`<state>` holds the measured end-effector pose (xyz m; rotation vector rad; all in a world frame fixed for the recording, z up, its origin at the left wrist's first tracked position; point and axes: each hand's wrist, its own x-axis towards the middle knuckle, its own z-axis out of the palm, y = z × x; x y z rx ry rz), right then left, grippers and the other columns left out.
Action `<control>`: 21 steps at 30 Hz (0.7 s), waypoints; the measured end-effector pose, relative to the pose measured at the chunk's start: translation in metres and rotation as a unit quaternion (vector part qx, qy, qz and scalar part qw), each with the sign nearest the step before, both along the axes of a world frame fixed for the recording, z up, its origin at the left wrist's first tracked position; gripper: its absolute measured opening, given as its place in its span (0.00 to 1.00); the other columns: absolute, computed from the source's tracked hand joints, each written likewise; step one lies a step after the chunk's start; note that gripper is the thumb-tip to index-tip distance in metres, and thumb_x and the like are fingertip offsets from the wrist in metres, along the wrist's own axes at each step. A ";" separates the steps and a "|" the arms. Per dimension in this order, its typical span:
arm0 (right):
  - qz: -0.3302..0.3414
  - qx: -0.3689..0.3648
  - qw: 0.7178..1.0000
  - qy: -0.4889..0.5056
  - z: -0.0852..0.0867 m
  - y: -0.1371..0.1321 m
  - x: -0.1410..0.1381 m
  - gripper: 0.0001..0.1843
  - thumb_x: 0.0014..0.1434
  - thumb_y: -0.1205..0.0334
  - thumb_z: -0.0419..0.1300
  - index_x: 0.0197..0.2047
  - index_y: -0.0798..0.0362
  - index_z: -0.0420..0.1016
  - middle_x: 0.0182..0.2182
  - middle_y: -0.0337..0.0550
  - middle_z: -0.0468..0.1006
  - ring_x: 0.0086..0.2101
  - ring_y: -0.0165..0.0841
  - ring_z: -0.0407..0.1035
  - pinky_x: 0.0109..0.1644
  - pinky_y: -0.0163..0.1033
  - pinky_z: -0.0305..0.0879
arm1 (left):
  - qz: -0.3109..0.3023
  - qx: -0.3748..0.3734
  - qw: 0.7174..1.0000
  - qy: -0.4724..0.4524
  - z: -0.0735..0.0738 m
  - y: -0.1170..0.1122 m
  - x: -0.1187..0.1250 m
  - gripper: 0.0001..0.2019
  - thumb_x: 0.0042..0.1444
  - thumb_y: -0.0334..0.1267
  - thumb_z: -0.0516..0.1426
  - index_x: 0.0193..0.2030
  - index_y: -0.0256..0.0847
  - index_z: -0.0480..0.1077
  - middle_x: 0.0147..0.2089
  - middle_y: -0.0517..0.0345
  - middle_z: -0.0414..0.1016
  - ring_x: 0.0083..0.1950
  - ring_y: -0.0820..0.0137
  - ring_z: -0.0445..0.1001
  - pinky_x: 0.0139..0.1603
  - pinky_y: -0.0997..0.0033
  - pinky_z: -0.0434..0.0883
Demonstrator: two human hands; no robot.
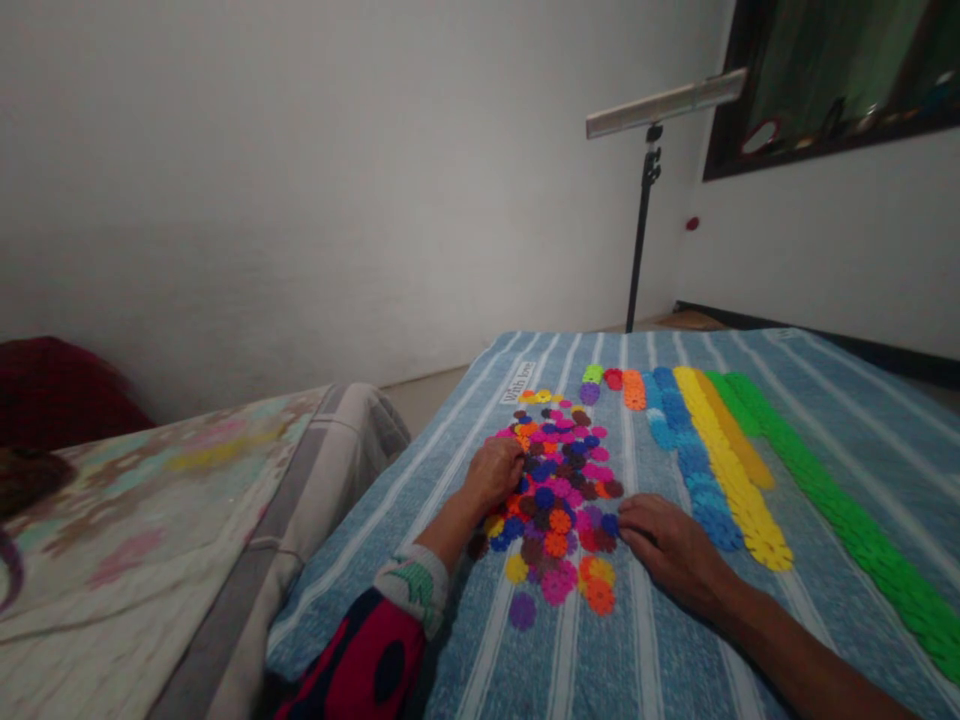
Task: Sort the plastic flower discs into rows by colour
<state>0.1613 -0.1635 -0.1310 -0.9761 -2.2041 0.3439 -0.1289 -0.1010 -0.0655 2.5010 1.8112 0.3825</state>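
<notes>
A loose heap of flower-shaped plastic discs (pixel 555 490) in pink, dark blue, brown, orange, yellow and purple lies on a striped blue cloth. At the heap's left edge is my left hand (pixel 495 472), its fingers curled down over the discs; whatever is in them is hidden. My right hand (pixel 671 545) rests at the right edge of the heap. Its fingers reach out flat, with the tips beside a dark blue disc (pixel 610 524), and the thumb sits a little apart below.
Overlapping rows of discs lie to the right: blue (pixel 694 465), yellow (pixel 739 480) and green (pixel 847 500). Short orange (pixel 634 390) and red (pixel 613 379) groups sit farther back. A floral-covered surface (pixel 187 520) is at left. Behind stands a lamp on a pole (pixel 640 220).
</notes>
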 end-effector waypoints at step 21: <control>-0.016 -0.008 1.000 -0.007 0.004 -0.001 -0.006 0.10 0.63 0.69 0.53 0.34 0.50 0.75 0.37 0.45 0.78 0.41 0.38 0.71 0.47 0.45 0.66 | -0.028 0.014 0.999 -0.017 0.011 0.030 0.024 0.11 0.59 0.32 0.51 0.34 0.40 0.75 0.40 0.49 0.79 0.47 0.61 0.75 0.53 0.62 0.69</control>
